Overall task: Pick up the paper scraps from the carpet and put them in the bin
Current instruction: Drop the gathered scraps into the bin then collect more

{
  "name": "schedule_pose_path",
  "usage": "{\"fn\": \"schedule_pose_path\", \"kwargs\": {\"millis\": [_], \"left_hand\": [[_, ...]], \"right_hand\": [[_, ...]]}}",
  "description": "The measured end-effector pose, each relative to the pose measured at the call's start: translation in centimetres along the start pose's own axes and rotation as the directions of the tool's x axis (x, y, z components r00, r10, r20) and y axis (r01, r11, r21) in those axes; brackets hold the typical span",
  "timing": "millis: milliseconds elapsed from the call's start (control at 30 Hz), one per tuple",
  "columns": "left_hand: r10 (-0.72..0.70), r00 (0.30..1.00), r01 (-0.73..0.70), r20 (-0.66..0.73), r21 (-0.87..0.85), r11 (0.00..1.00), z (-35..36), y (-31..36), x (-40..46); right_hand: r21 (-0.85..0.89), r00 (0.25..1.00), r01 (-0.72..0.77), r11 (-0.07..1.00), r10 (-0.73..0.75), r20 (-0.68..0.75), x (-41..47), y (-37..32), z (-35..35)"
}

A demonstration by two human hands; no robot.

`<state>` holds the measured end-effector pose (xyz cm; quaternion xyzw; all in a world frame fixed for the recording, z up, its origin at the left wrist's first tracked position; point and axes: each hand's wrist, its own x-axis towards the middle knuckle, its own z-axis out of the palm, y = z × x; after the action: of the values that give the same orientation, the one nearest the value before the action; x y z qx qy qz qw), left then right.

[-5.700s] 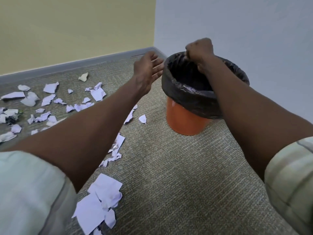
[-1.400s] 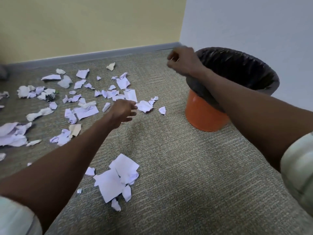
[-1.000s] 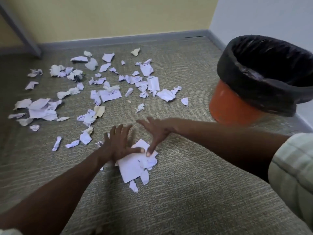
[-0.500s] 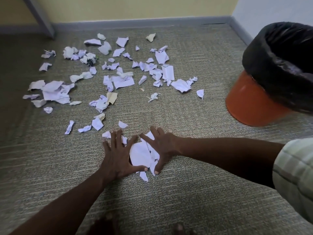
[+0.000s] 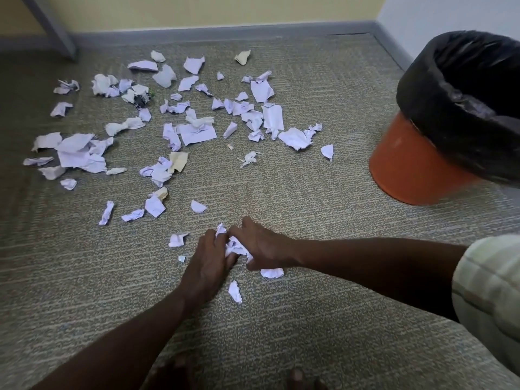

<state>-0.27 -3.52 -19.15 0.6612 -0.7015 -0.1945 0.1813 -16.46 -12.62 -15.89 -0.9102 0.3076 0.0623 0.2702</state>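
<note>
My left hand point(image 5: 206, 263) and my right hand point(image 5: 261, 247) are pressed together low on the carpet, their fingers curled round a bunch of white paper scraps point(image 5: 235, 246) crumpled between them. Loose scraps lie right beside the hands: one at the left point(image 5: 176, 239), one under my right wrist point(image 5: 271, 273) and one nearer me point(image 5: 235, 291). Several more torn scraps point(image 5: 197, 133) are strewn over the carpet farther away. The orange bin point(image 5: 408, 167) with its black liner point(image 5: 439, 114) stands at the right, open at the top.
Grey-green carpet point(image 5: 309, 192) runs to a grey skirting board point(image 5: 225, 30) under a yellow wall. A grey slanted leg point(image 5: 52, 26) stands at the far left. A dark speckled bit point(image 5: 142, 99) lies among the far scraps. My toes point(image 5: 295, 378) show at the bottom edge.
My hands, spread flat on the near pile half a second ago, have drawn together and bunched the paper between them. A few scraps were left beside them.
</note>
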Motion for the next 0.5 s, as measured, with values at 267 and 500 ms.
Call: {"fn": "schedule_pose_path", "kwargs": {"millis": [267,500], "left_hand": [[-0.312,0.949,0.278,-0.039,-0.357,0.892,-1.2,2.1,3.4],[-0.418,0.908,0.369,0.02,-0.509,0.778,-2.8,5.3,6.5]], "right_hand": [[0.504,0.948,-0.27,0.82,0.318,-0.01,2.9,-0.6,-3.3],[0.723,0.938,-0.292,0.626,0.335,0.089,3.9,-0.6,-6.5]]}}
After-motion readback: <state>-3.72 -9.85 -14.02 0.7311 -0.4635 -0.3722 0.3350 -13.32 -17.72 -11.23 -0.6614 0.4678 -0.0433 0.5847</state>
